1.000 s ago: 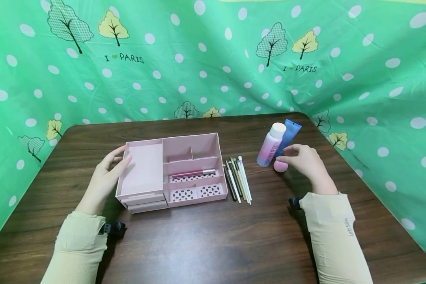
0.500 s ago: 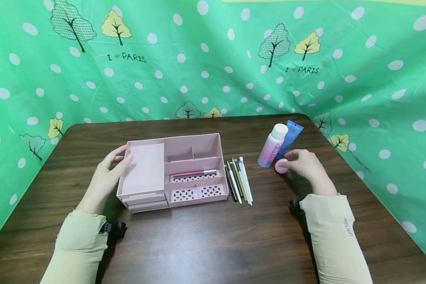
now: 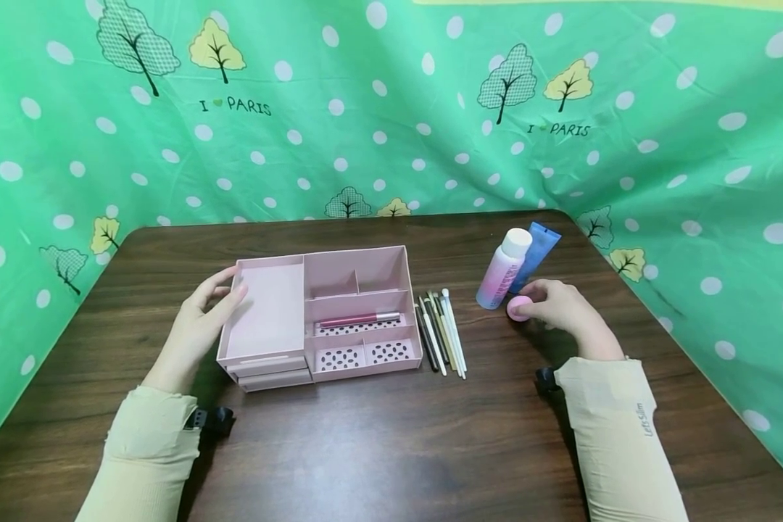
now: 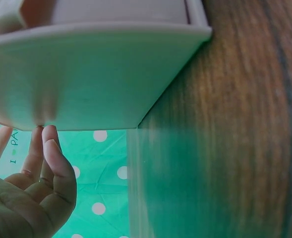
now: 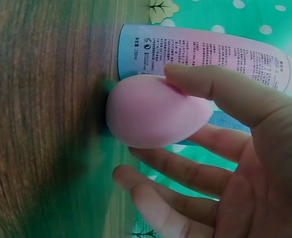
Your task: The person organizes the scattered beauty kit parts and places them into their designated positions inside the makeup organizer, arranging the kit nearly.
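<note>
A pink makeup sponge (image 3: 519,309) is pinched between the thumb and fingers of my right hand (image 3: 561,310), low over the table at the right. The right wrist view shows the egg-shaped sponge (image 5: 153,111) close up, the thumb pressing its side and the lower fingers loosely bent. My left hand (image 3: 196,319) touches the left side of a pink desk organizer (image 3: 264,308) near its back corner. In the left wrist view, fingertips meet the far edge of the organizer's outer wall (image 4: 86,79). One compartment holds a dark pink tube with a silver end (image 3: 359,320).
Several makeup brushes (image 3: 442,333) lie right of the organizer. A pink-and-blue bottle with a white cap (image 3: 501,272) stands just behind the sponge, beside a blue tube (image 3: 538,250). A green dotted curtain (image 3: 378,109) hangs behind the brown table (image 3: 391,449).
My right hand has come down to the sponge and taken hold of it, tilting it slightly. The left hand has kept its place on the organizer. The head view has shifted slightly.
</note>
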`<action>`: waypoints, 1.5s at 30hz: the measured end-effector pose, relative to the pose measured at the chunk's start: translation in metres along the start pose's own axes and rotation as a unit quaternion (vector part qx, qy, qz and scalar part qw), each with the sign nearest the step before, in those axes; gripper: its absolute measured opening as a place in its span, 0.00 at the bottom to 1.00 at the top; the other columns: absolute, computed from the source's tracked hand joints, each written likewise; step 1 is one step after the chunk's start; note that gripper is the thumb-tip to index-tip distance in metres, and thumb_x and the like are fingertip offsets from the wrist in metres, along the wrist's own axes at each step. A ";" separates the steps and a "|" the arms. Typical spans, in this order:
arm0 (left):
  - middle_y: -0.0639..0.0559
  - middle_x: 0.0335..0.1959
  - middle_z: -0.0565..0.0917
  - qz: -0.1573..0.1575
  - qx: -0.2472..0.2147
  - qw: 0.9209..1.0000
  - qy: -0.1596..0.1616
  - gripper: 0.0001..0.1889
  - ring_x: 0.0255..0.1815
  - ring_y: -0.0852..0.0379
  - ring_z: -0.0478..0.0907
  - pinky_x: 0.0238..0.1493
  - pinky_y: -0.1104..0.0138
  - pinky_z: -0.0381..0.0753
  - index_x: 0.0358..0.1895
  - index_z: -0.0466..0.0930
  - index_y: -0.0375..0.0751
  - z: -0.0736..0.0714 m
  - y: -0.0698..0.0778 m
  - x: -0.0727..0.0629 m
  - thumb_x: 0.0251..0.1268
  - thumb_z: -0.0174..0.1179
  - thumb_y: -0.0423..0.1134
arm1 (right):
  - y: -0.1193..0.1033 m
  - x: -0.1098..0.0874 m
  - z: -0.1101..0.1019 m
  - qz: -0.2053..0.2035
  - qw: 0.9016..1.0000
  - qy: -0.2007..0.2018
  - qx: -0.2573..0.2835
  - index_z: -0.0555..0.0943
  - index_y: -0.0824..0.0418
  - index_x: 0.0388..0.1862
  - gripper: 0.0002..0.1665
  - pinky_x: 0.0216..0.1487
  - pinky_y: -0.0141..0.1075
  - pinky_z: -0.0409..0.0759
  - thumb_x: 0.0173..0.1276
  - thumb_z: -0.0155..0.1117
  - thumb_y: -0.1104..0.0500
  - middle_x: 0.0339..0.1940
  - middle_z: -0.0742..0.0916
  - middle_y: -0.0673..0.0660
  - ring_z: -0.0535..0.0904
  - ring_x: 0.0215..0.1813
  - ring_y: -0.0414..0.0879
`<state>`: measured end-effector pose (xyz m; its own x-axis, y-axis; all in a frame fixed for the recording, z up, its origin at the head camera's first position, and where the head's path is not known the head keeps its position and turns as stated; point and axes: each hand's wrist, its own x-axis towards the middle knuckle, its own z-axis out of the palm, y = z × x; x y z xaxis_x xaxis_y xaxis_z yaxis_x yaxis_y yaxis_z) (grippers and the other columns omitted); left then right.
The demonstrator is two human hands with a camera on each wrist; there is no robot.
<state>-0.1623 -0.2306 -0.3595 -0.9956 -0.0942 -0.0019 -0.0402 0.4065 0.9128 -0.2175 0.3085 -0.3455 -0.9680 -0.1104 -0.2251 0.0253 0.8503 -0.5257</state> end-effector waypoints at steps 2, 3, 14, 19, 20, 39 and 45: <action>0.43 0.62 0.69 0.000 0.001 1.000 0.000 0.33 0.53 0.63 0.66 0.52 0.67 0.67 0.77 0.60 0.54 0.000 0.000 0.000 0.73 0.53 0.57 | 0.000 0.000 0.001 0.000 1.000 -0.002 0.001 0.75 0.71 0.59 0.36 0.37 0.42 0.84 0.65 0.69 0.44 0.49 0.85 0.68 0.85 0.40 0.52; 0.42 0.63 0.69 0.000 0.002 1.000 0.001 0.33 0.53 0.64 0.66 0.52 0.67 0.67 0.77 0.60 0.54 0.000 -0.001 0.000 0.73 0.53 0.57 | 0.000 0.000 0.001 -0.001 1.000 -0.001 0.000 0.76 0.71 0.58 0.35 0.37 0.41 0.83 0.65 0.69 0.45 0.48 0.86 0.67 0.85 0.39 0.51; 0.43 0.63 0.68 -0.004 0.000 1.000 -0.004 0.33 0.53 0.64 0.66 0.52 0.67 0.67 0.77 0.59 0.55 0.000 -0.001 -0.001 0.73 0.53 0.57 | -0.010 -0.011 -0.008 -0.018 0.999 -0.015 -0.029 0.80 0.68 0.50 0.29 0.32 0.38 0.79 0.63 0.70 0.45 0.35 0.87 0.58 0.82 0.33 0.50; 0.44 0.62 0.69 -0.001 -0.003 1.000 -0.003 0.33 0.53 0.65 0.66 0.52 0.68 0.67 0.77 0.59 0.54 0.000 -0.001 -0.001 0.73 0.53 0.56 | -0.018 -0.016 -0.009 -0.026 0.999 -0.027 -0.006 0.80 0.67 0.50 0.27 0.35 0.40 0.80 0.65 0.69 0.46 0.35 0.86 0.59 0.81 0.35 0.51; 0.45 0.61 0.69 0.000 -0.003 1.000 -0.003 0.33 0.53 0.65 0.66 0.52 0.68 0.67 0.77 0.59 0.54 0.000 -0.001 -0.001 0.73 0.53 0.57 | -0.020 -0.016 -0.010 -0.024 0.999 -0.029 -0.001 0.79 0.68 0.51 0.27 0.35 0.40 0.80 0.66 0.69 0.46 0.35 0.86 0.59 0.81 0.34 0.51; 0.45 0.60 0.70 -0.002 -0.002 1.000 0.001 0.33 0.54 0.63 0.67 0.51 0.69 0.68 0.76 0.61 0.55 0.001 0.000 -0.001 0.72 0.53 0.59 | -0.040 -0.013 0.002 -0.051 0.994 -0.028 0.090 0.78 0.71 0.55 0.29 0.35 0.38 0.82 0.67 0.69 0.50 0.39 0.86 0.60 0.83 0.35 0.51; 0.47 0.58 0.71 -0.002 0.001 1.000 0.012 0.32 0.52 0.65 0.67 0.50 0.71 0.68 0.76 0.63 0.55 0.001 -0.001 0.000 0.72 0.54 0.59 | -0.041 -0.009 0.005 -0.056 0.992 -0.042 0.103 0.79 0.71 0.54 0.26 0.35 0.37 0.82 0.67 0.68 0.52 0.37 0.86 0.59 0.83 0.35 0.51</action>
<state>-0.1624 -0.2297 -0.3609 -0.9930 -0.1179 0.0052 -0.0437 0.4080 0.9120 -0.2085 0.2725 -0.3258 -0.9435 -0.2489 -0.2188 -0.0230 0.7077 -0.7061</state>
